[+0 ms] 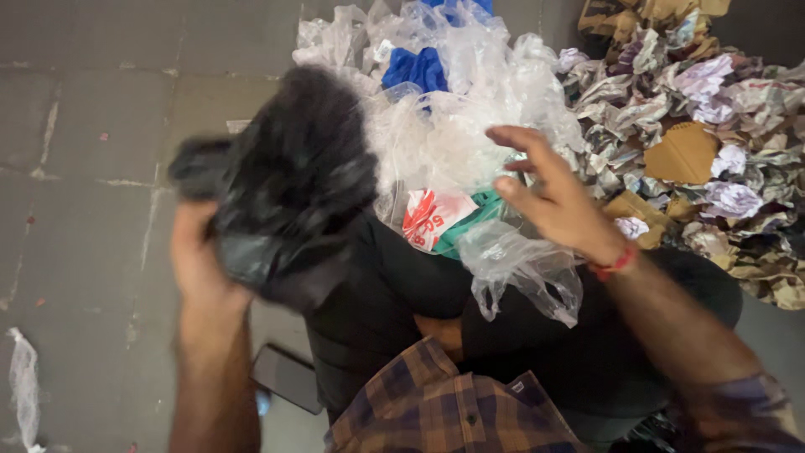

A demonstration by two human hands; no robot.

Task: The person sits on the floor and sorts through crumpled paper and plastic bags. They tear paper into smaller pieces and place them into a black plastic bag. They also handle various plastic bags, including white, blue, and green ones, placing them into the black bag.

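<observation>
Left hand lifts a dark garment while the right hand hovers open over a plastic heap

At centre left, the left hand [197, 260] has its fingers closed around a blurred black fabric garment [289, 180], held up above the grey tiled floor [84, 168]; right of centre, the right hand [549, 197] has its fingers spread, gripping nothing, just above a heap of clear crumpled plastic bags [453, 117], with a pile of crumpled paper [704, 143] at upper right and a dark phone [287, 377] on the floor below

Dim indoor light, soft shadows; left hand [197, 256] and black bag [289, 180] motion-blurred; plastic glints faintly.
</observation>
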